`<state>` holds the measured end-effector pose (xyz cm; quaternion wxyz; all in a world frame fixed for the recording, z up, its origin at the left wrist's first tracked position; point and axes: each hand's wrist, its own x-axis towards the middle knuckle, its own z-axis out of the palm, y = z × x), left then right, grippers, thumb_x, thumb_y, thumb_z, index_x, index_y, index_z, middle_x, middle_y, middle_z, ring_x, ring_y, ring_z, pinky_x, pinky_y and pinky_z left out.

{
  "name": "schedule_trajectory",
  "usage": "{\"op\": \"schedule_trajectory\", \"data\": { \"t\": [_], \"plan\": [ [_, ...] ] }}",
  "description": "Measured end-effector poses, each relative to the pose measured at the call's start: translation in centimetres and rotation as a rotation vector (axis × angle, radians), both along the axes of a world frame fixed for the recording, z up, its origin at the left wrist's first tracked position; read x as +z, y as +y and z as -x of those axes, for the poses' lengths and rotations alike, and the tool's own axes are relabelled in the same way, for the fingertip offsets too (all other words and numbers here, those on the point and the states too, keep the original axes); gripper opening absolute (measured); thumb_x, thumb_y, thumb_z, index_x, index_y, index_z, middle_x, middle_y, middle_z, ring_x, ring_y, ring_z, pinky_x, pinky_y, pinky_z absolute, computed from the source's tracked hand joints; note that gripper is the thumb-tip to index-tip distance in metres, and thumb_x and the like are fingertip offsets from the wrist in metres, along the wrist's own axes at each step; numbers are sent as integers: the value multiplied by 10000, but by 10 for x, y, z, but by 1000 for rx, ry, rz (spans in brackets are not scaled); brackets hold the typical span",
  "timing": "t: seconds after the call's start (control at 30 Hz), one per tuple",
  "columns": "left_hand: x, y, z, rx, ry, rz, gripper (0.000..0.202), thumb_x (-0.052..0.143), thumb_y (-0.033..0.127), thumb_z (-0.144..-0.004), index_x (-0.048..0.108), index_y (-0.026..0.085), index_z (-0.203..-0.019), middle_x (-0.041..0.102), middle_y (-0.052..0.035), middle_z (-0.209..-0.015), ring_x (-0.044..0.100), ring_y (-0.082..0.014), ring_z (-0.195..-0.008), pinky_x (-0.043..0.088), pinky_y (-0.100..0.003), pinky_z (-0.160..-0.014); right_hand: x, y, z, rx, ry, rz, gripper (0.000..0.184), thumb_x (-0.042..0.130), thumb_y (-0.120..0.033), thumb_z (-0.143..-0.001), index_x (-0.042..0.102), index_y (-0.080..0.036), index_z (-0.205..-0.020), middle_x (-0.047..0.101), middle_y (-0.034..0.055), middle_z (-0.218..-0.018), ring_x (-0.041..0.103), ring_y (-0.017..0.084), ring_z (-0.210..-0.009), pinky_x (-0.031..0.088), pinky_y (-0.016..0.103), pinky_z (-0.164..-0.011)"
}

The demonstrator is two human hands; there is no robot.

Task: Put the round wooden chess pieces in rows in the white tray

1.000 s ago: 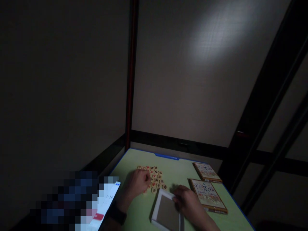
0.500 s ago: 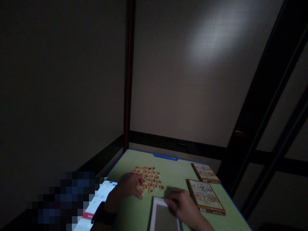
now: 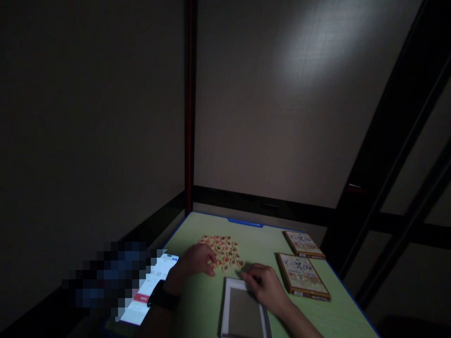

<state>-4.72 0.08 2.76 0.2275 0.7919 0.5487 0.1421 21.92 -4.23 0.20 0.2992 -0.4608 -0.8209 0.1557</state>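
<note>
Round wooden Chinese chess pieces (image 3: 222, 249) with red and dark characters lie face up in a close group on the green table. My left hand (image 3: 199, 259) is at the group's near left edge, thumb and forefinger closed around one Chinese chess piece (image 3: 212, 266). My right hand (image 3: 265, 284) is at the far right corner of a shallow white-rimmed tray (image 3: 225, 307), with its fingers curled and pressed together. Whether those fingertips hold anything is hidden. The tray's grey-brown bottom shows, and its near end runs out of view.
Two flat printed boxes (image 3: 302, 273) lie along the table's right side. A lit phone (image 3: 155, 281) showing a timer is to the left, partly behind my left wrist. Walls stand close behind the table (image 3: 211, 225) and on its left.
The camera view has shifted, so the table sits higher in the picture. My left thumb and forefinger have come closer together at the near left piece. My right hand stays by the tray corner.
</note>
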Motion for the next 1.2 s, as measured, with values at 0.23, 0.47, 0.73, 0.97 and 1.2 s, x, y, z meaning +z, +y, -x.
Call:
{"op": "schedule_trajectory", "data": {
  "t": [0.23, 0.47, 0.73, 0.97, 1.2],
  "plan": [
    [2, 4, -2, -93, -275, 94, 331, 751, 243, -591, 750, 159, -911, 733, -31, -946, 620, -171, -838, 472, -249, -745, 3, 1, 0, -77, 85, -52, 518, 439, -514, -969, 669, -196, -631, 629, 40, -640, 577, 167, -603, 399, 269, -598],
    [-3, 9, -5, -110, -415, 189, 448, 754, 297, -610, 724, 135, -1027, 742, -63, -969, 636, -164, -801, 496, -257, -710, 2, 6, -3, -131, 152, -92, 547, 435, -556, -963, 712, -180, -677, 649, 49, -640, 584, 171, -608, 401, 267, -596],
    [-7, 15, 5, -159, -228, 113, 369, 805, 335, -539, 774, 136, -848, 739, -46, -809, 631, -180, -754, 451, -249, -670, 5, 4, -2, -110, 138, -130, 521, 443, -521, -969, 719, -186, -682, 670, 51, -647, 602, 174, -616, 405, 266, -604],
    [-3, 16, 9, -244, -113, 55, 346, 814, 313, -548, 800, 171, -864, 705, -11, -758, 560, -140, -680, 383, -225, -629, 9, 3, -1, -145, 143, -129, 470, 472, -470, -955, 732, -185, -687, 686, 54, -657, 612, 174, -618, 410, 263, -601],
    [2, 13, 9, -102, -218, 34, 415, 769, 288, -620, 764, 145, -1009, 634, 18, -696, 538, -124, -626, 403, -217, -591, 10, 5, -5, -215, 174, -91, 418, 487, -435, -931, 751, -181, -729, 722, 67, -705, 645, 194, -650, 451, 275, -627]
  ]
}}
